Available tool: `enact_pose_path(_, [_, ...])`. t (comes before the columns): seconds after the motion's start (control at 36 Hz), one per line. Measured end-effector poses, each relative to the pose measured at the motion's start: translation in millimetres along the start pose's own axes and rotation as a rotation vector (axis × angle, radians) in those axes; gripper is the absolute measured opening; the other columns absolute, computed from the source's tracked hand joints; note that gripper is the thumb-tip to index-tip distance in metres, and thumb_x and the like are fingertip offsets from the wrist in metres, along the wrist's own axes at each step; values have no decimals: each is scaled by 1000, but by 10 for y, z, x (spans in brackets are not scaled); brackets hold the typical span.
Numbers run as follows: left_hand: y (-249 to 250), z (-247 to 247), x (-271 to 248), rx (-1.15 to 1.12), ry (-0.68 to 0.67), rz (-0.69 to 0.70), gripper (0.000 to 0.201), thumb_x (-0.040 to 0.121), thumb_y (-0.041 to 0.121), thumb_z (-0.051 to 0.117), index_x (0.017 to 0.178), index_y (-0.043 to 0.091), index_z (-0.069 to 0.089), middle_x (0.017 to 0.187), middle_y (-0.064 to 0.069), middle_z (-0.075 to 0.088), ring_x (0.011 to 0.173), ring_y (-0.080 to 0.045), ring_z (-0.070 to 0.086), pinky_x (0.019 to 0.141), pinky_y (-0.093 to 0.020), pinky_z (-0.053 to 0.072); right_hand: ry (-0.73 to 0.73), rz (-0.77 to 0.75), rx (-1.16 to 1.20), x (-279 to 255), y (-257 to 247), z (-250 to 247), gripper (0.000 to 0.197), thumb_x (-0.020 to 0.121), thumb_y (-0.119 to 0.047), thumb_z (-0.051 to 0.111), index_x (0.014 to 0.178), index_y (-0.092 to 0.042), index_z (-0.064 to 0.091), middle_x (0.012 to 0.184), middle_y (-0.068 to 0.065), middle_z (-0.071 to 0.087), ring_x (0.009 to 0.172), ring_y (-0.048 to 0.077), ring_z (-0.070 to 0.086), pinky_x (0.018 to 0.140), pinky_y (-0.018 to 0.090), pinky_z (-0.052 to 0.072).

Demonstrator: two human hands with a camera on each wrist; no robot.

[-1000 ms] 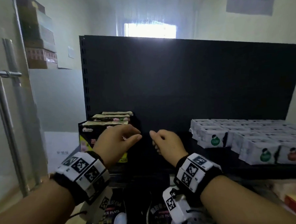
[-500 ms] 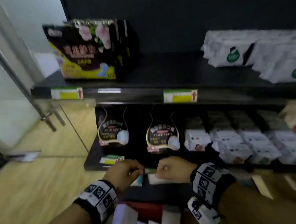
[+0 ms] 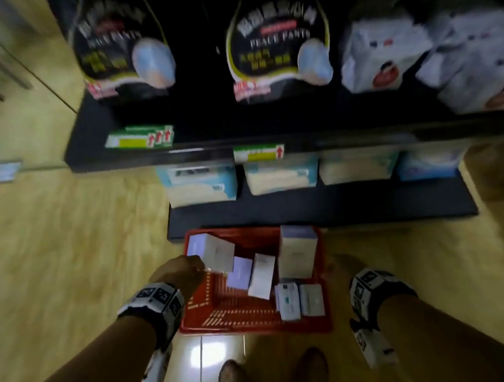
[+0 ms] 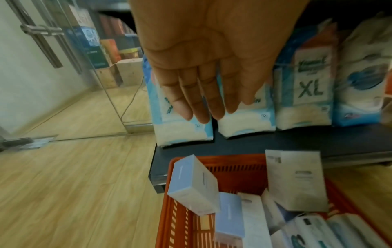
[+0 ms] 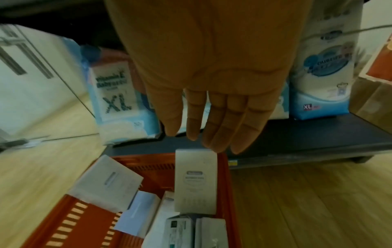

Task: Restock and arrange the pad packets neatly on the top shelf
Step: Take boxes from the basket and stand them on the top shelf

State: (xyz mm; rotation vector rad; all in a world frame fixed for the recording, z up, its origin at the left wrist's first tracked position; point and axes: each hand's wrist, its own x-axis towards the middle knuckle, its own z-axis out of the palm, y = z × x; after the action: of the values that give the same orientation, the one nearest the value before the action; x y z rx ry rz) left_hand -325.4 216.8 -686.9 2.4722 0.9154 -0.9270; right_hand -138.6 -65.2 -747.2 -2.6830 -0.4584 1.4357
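Note:
A red basket (image 3: 252, 328) sits on the floor in front of the bottom shelf and holds several pad packets. A pale lavender-topped packet (image 3: 211, 251) (image 4: 194, 184) leans in its far left corner. A tall white packet (image 3: 296, 252) (image 5: 195, 181) stands at its far right. My left hand (image 3: 185, 271) (image 4: 201, 94) hovers over the basket's left rim, fingers straight, holding nothing. Beside the right rim my right hand (image 3: 336, 266) (image 5: 212, 117) hangs with fingers straight and empty, above the tall packet. The top shelf is out of view.
Black "Peace Pants" packs (image 3: 278, 43) hang on the shelf above. Blue-and-white nappy packs (image 3: 279, 174) line the bottom shelf behind the basket. A glass door (image 4: 63, 67) stands at the left. My feet (image 3: 234, 378) are on the wooden floor just behind the basket.
The view has swung from the top shelf down to the floor basket. Both hands dropped from shelf height to just above the basket, and their fingers have straightened.

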Motion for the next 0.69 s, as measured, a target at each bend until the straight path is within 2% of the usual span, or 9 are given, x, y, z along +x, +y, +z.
enact_pose_path(0.08, [-55, 309, 294, 24, -10, -54, 28, 93, 36, 46, 115, 25, 58, 121, -1, 60, 106, -21, 58, 87, -27, 45, -17, 48, 45, 322, 39, 167, 40, 103, -22, 40, 138, -4, 45, 144, 17, 44, 133, 31, 40, 113, 35, 32])
enact_pose_path(0.11, [-71, 402, 389, 24, -15, -69, 28, 93, 37, 47, 115, 24, 58, 120, -2, 60, 105, -22, 58, 86, -27, 45, -8, 60, 65, 425, 24, 210, 41, 103, -21, 42, 139, -4, 43, 145, 16, 42, 134, 30, 40, 113, 36, 32])
enact_pose_path(0.19, [-117, 618, 651, -19, 11, -143, 34, 90, 38, 52, 121, 25, 56, 121, -4, 57, 106, -24, 57, 84, -28, 45, 134, -24, 133, 687, -45, 268, 61, 95, -37, 54, 146, -10, 34, 150, 14, 36, 135, 29, 40, 111, 43, 34])
enact_pose_path(0.31, [-229, 823, 998, -65, 35, -242, 63, 82, 44, 64, 137, 25, 41, 130, -9, 48, 117, -30, 50, 94, -39, 44, 250, 35, 127, 1010, -194, 392, 86, 92, -47, 55, 153, -9, 6, 160, 13, 11, 146, 29, 17, 118, 40, 18])
enact_pose_path(0.36, [-315, 901, 1166, -83, 57, -295, 72, 77, 48, 68, 137, 22, 39, 129, -12, 47, 116, -34, 49, 93, -41, 44, 300, 73, 178, 1173, -293, 444, 95, 88, -55, 57, 153, -10, 4, 160, 15, 9, 146, 31, 15, 119, 41, 17])
enact_pose_path(0.47, [-463, 1015, 1474, -140, 84, -374, 80, 70, 52, 74, 135, 21, 38, 128, -13, 48, 114, -35, 49, 89, -42, 44, 396, 120, 328, 1478, -429, 552, 110, 75, -65, 66, 153, -14, 7, 158, 14, 16, 143, 35, 22, 114, 50, 27])
enact_pose_path(0.61, [-508, 1155, 1789, -154, 100, -404, 90, 65, 59, 75, 136, 19, 37, 126, -14, 53, 110, -34, 54, 85, -40, 48, 350, 259, 296, 1781, -519, 654, 124, 69, -71, 66, 153, -15, -6, 160, 14, 6, 146, 37, 11, 117, 52, 20])
enact_pose_path(0.69, [-495, 1253, 1943, -252, 77, -427, 84, 69, 57, 73, 133, 14, 40, 121, -15, 57, 102, -34, 58, 80, -41, 51, 360, 316, 312, 1926, -539, 705, 128, 66, -69, 69, 153, -14, -7, 159, 15, 4, 146, 36, 11, 116, 50, 18])
